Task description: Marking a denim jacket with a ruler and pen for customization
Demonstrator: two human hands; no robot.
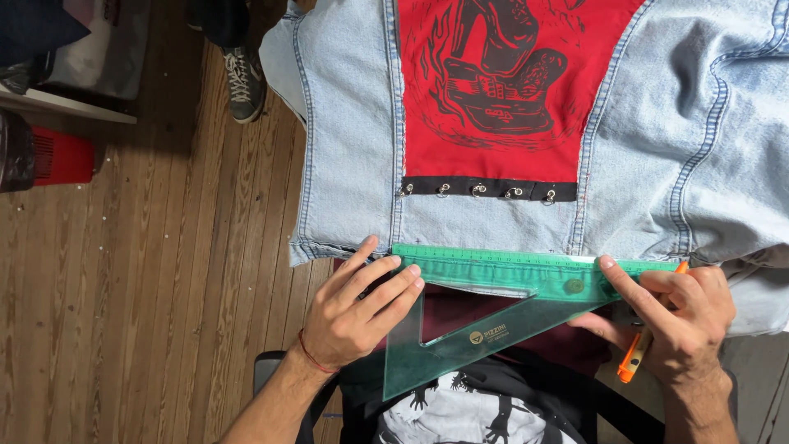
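Note:
A light blue denim jacket [345, 148] lies spread out with a red printed patch [493, 140] and a black eyelet strip [481, 189] on its back. Along its lower hem lies a green transparent set square [493, 271]. My left hand [353, 308] presses flat on the set square's left end, fingers spread. My right hand [674, 316] holds an orange pen [634, 358] while its index finger rests on the set square's right end.
A wooden plank floor [164, 271] runs along the left. A grey sneaker [242, 82] stands at the top left, near a red box [62, 156] and a white shelf edge [66, 103]. A black and white printed shirt [460, 411] shows below.

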